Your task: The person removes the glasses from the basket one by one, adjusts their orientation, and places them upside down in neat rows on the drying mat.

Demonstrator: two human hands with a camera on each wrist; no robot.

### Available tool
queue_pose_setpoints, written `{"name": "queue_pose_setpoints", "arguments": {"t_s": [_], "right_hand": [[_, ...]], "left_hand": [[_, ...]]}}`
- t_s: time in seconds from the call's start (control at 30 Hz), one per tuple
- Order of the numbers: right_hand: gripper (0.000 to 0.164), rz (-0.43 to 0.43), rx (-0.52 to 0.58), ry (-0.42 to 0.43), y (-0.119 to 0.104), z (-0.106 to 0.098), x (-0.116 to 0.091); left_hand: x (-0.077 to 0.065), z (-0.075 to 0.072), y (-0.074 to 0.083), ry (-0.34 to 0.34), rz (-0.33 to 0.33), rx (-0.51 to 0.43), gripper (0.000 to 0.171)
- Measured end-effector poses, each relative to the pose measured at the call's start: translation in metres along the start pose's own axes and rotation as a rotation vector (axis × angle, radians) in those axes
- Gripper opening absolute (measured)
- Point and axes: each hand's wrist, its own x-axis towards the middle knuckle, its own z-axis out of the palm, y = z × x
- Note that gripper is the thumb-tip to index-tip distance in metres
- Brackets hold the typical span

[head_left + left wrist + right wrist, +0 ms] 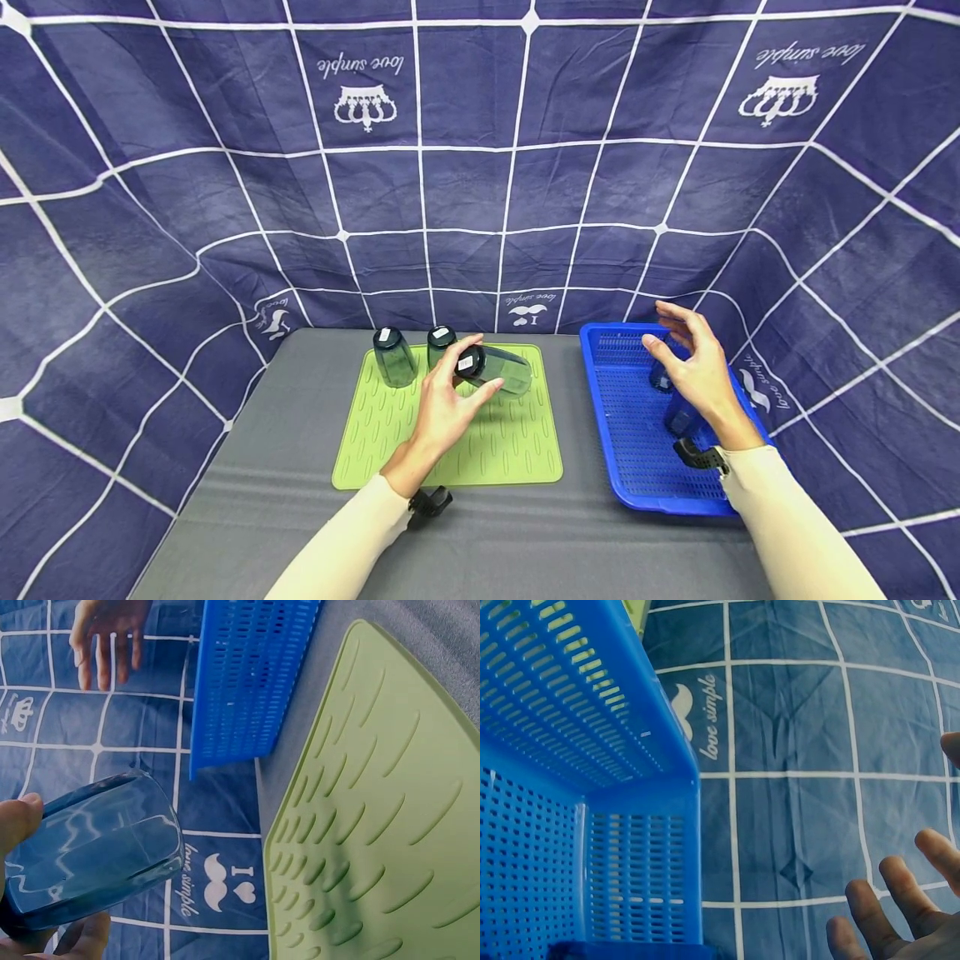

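My left hand (pixel 447 408) grips a dark tinted drinking glass (pixel 506 372) near its thick base, fingers and thumb on opposite sides. The glass is tipped on its side above the green mat (pixel 495 462), its mouth pointing right. In the left wrist view the same glass (pixel 97 847) shows clear walls and nothing inside. Two more glasses stand upside down at the mat's back left: one glass (pixel 395 358) further left, another glass (pixel 441 343) partly behind my left hand. My right hand (pixel 697 367) is raised over the blue basket (pixel 637 467), fingers apart, holding nothing.
Inside the basket, beneath my right hand and forearm, are dark glasses, one glass (pixel 678 421) partly covered. The basket stands right of the mat on a grey tabletop (pixel 525 542). A blue checked cloth (pixel 480 192) hangs behind and along both sides.
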Motion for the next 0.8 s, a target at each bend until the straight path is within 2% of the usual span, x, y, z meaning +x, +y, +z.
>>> {"name": "queue_pose_setpoints", "arguments": {"t_s": [0.2,0.4,0.8], "right_hand": [[0.062,0.007,-0.053,0.019,0.004,-0.006,0.003],[0.064,0.008,-0.085,0.037,0.009,-0.011,0.007],[0.067,0.038,-0.230,0.043,0.022,-0.022,0.011]], "left_hand": [[0.004,0.001,-0.003,-0.027,-0.026,0.057,0.077],[0.007,0.004,-0.007,-0.020,-0.028,0.120,0.078],[0.018,0.014,-0.016,-0.013,-0.035,0.140,0.084]]}}
